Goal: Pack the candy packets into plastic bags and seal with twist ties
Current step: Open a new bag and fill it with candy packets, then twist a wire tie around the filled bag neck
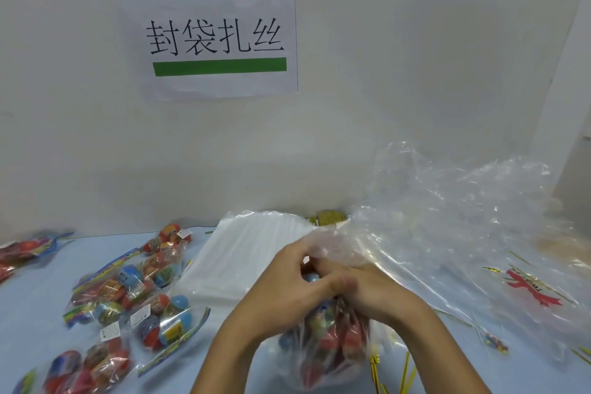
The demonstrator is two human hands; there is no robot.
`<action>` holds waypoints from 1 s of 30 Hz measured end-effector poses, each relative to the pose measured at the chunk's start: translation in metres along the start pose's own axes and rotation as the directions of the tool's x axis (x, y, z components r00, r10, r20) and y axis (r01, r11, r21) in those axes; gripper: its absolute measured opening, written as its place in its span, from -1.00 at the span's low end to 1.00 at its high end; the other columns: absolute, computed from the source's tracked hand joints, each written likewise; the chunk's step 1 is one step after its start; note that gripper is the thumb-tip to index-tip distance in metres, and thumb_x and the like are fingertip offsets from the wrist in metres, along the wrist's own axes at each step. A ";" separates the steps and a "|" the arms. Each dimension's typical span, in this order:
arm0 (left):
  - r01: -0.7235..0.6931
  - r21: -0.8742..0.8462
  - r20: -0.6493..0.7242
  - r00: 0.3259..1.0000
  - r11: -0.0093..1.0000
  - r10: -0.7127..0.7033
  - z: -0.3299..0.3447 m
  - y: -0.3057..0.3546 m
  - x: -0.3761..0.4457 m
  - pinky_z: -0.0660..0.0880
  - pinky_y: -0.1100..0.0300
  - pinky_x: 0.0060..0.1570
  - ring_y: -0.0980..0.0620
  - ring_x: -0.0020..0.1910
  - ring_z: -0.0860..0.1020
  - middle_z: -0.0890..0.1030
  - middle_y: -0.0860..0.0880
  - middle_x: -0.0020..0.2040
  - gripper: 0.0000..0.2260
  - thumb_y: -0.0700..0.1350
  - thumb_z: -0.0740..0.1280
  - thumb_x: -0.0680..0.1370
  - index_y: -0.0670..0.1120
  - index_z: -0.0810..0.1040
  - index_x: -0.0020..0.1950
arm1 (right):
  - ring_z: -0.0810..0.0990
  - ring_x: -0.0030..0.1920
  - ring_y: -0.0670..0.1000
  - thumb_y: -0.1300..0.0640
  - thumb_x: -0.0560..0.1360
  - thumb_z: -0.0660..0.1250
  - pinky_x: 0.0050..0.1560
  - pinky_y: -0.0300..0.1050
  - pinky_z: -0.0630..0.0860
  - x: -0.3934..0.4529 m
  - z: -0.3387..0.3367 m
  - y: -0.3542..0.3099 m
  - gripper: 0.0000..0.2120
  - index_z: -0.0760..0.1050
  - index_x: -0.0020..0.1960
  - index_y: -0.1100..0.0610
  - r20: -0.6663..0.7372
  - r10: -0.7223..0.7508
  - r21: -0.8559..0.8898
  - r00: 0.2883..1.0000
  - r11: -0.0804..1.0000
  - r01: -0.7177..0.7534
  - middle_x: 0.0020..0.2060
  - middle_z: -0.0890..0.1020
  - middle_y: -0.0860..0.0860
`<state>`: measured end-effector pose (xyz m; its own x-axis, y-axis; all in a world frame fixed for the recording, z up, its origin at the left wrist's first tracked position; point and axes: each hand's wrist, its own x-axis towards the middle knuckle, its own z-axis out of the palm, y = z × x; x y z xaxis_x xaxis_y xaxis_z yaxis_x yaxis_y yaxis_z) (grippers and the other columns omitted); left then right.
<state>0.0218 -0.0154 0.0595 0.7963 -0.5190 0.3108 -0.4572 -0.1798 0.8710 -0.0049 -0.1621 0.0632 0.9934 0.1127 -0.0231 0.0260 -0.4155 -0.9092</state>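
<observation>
Candy-filled plastic bag [323, 349] hangs below both hands' [323, 285] closed grip on its gathered neck.

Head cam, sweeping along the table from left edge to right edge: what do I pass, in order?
Red candy packets at the far left edge → pile of loose candy packets → stack of flat plastic bags → both hands gathering the neck of the filled bag → gold twist ties → big crumpled clear bag with red print.
</observation>
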 end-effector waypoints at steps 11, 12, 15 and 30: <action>0.012 -0.372 -0.556 0.798 0.928 -0.233 0.001 -0.017 0.010 0.62 0.01 -0.30 -0.13 -0.24 0.70 0.70 -0.14 -0.26 -0.76 -0.43 0.36 0.51 -0.10 0.55 -0.21 | 0.41 -0.47 -0.16 -0.05 0.52 0.35 -0.39 -0.29 0.33 0.015 0.043 0.007 -0.64 0.45 -0.41 0.01 -0.198 -0.145 0.005 0.969 0.989 0.149 -0.52 0.50 -0.12; 0.023 -0.378 -0.575 0.777 0.925 -0.254 -0.001 -0.020 0.010 0.64 -0.09 -0.24 -0.17 -0.23 0.69 0.69 -0.16 -0.25 -0.80 -0.40 0.38 0.51 -0.11 0.57 -0.20 | 0.44 -0.47 -0.19 -0.05 0.52 0.38 -0.38 -0.35 0.33 0.015 0.046 0.007 -0.64 0.49 -0.43 -0.03 -0.252 -0.181 0.018 0.951 0.981 0.191 -0.52 0.52 -0.14; 0.006 -0.388 -0.590 0.766 0.922 -0.254 -0.002 -0.023 0.010 0.61 -0.15 -0.04 -0.08 -0.19 0.68 0.71 -0.10 -0.20 -0.89 -0.31 0.45 0.50 -0.13 0.58 -0.14 | 0.52 -0.39 -0.20 -0.02 0.51 0.44 -0.27 -0.42 0.39 0.016 0.051 0.008 -0.65 0.53 -0.45 -0.16 -0.366 -0.232 0.023 0.901 0.966 0.258 -0.49 0.54 -0.20; -0.025 -0.168 -0.220 0.975 0.985 -0.013 0.003 -0.022 0.002 0.56 0.30 -0.06 0.06 -0.07 0.69 0.73 -0.01 -0.12 -0.87 -0.15 0.35 0.60 -0.10 0.70 -0.02 | 0.73 -0.06 0.19 0.38 0.44 0.43 -0.09 -0.02 0.67 0.019 0.030 0.018 -0.86 0.72 -0.08 0.22 -0.377 -0.030 0.588 0.926 0.765 0.264 -0.13 0.73 0.21</action>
<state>0.0325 -0.0153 0.0396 0.8698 -0.3200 0.3755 -0.4037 -0.0239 0.9146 0.0114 -0.1406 0.0341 0.9611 -0.2236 0.1625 0.2162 0.2423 -0.9458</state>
